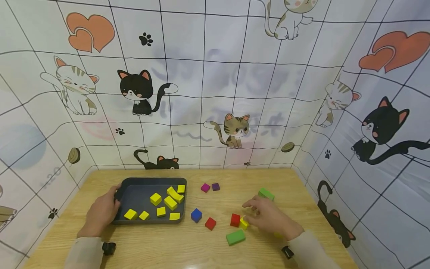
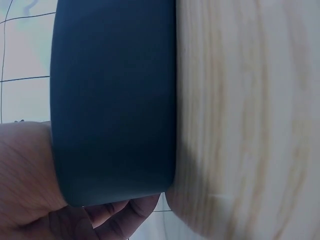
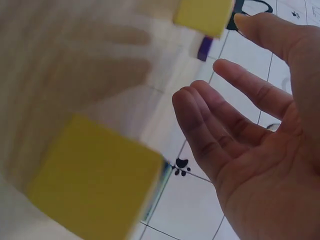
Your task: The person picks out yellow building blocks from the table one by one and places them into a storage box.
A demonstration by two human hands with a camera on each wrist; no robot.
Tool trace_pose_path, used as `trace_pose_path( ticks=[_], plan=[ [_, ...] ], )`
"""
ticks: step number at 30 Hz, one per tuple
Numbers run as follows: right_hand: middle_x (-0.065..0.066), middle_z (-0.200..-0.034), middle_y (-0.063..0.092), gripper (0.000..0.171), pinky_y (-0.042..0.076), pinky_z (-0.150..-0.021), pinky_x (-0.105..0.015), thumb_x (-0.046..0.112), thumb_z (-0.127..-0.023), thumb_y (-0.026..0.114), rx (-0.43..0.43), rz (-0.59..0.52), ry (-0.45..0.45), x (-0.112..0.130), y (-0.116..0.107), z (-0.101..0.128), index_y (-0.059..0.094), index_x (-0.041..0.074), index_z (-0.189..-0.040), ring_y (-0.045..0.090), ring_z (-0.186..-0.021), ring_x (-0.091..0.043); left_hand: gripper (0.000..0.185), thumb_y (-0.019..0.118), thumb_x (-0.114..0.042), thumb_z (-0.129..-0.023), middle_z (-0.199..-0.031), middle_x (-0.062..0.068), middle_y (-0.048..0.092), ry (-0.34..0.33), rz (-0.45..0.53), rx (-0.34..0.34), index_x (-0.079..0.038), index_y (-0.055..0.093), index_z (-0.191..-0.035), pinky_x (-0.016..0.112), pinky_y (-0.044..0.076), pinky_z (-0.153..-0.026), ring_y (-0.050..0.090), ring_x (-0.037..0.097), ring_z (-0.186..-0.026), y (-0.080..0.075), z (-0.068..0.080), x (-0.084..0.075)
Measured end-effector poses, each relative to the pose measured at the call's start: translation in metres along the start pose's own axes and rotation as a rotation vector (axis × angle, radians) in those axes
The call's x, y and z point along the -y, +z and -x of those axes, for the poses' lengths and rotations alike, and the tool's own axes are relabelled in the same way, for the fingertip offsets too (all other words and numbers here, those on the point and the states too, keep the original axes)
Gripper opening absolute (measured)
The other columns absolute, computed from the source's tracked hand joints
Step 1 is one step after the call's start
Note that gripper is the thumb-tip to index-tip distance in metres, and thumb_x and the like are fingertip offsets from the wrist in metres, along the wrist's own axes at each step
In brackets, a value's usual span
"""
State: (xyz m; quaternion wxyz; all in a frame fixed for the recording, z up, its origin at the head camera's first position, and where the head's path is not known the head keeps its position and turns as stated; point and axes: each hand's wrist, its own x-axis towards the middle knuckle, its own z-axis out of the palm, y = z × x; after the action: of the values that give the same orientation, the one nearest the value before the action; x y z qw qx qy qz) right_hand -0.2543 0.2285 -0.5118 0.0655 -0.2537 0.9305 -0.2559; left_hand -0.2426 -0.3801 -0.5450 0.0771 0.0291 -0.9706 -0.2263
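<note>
My left hand (image 1: 102,209) grips the left end of a dark grey tray (image 1: 134,186), which holds several yellow blocks (image 1: 155,198). The left wrist view shows the tray's side wall (image 2: 115,100) close up, with fingers curled past its end. Over the right part of the table, my right hand (image 1: 268,216) has its fingers spread and holds nothing. Its thumb is close to a small yellow block (image 1: 243,223) beside a red block (image 1: 235,220); whether they touch cannot be told. A large yellow block (image 3: 95,180) lies below the hand (image 3: 265,165) in the right wrist view.
Between tray and right hand lie a blue block (image 1: 196,215) and another red block (image 1: 210,223). Magenta (image 1: 205,188) and purple (image 1: 215,186) blocks sit farther back. One green block (image 1: 236,237) is in front, another (image 1: 266,193) behind the right hand. Cat-patterned cloth walls (image 1: 221,86) surround the table.
</note>
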Motion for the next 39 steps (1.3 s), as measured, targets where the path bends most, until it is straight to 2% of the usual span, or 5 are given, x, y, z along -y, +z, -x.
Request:
trace_pose_path(
  ticks=[4, 10, 18, 26, 39],
  plan=[
    [0.001, -0.133, 0.075, 0.044, 0.063, -0.091, -0.031, 0.039, -0.106, 0.087, 0.025, -0.048, -0.012, 0.000, 0.008, 0.007, 0.080, 0.014, -0.142, 0.071, -0.109, -0.017, 0.065, 0.058, -0.003, -0.109, -0.106, 0.031, 0.074, 0.009, -0.005, -0.004, 0.004, 0.042, -0.171, 0.039, 0.039, -0.059, 0.052, 0.026, -0.067, 0.000, 0.000, -0.002],
    [0.007, -0.126, 0.074, 0.043, 0.063, -0.090, -0.028, 0.036, -0.104, 0.090, 0.029, -0.060, -0.016, 0.002, 0.013, 0.011, 0.081, 0.017, -0.141, 0.070, -0.106, -0.007, 0.065, 0.058, -0.003, -0.109, -0.089, 0.019, 0.067, 0.005, -0.001, 0.006, 0.003, 0.042, -0.172, 0.039, 0.040, -0.060, 0.053, 0.026, -0.068, -0.002, -0.001, -0.005],
    [0.009, -0.116, 0.074, 0.040, 0.063, -0.086, -0.026, 0.020, -0.099, 0.093, 0.032, -0.040, -0.072, 0.005, 0.014, 0.014, 0.082, 0.017, -0.137, 0.070, -0.100, -0.005, 0.065, 0.058, -0.003, -0.109, -0.113, 0.038, 0.075, 0.000, -0.008, 0.005, 0.003, 0.042, -0.172, 0.040, 0.041, -0.060, 0.056, 0.028, -0.069, 0.000, -0.002, -0.005],
    [0.007, -0.118, 0.075, 0.036, 0.061, -0.084, -0.026, 0.019, -0.098, 0.094, 0.039, -0.019, -0.021, 0.007, 0.013, 0.013, 0.083, 0.017, -0.132, 0.068, -0.100, -0.005, 0.065, 0.059, -0.003, -0.109, -0.093, 0.022, 0.070, 0.001, -0.002, 0.005, 0.002, 0.043, -0.172, 0.040, 0.042, -0.061, 0.056, 0.027, -0.071, 0.004, -0.005, -0.005],
    [0.005, -0.118, 0.077, 0.034, 0.062, -0.085, -0.023, 0.013, -0.096, 0.092, 0.013, -0.013, -0.003, 0.010, 0.013, 0.010, 0.084, 0.013, -0.129, 0.069, -0.099, -0.003, 0.066, 0.059, -0.004, -0.110, -0.101, 0.025, 0.073, -0.007, -0.002, -0.004, 0.002, 0.040, -0.173, 0.039, 0.041, -0.060, 0.055, 0.026, -0.070, 0.002, 0.001, -0.001]
  ],
)
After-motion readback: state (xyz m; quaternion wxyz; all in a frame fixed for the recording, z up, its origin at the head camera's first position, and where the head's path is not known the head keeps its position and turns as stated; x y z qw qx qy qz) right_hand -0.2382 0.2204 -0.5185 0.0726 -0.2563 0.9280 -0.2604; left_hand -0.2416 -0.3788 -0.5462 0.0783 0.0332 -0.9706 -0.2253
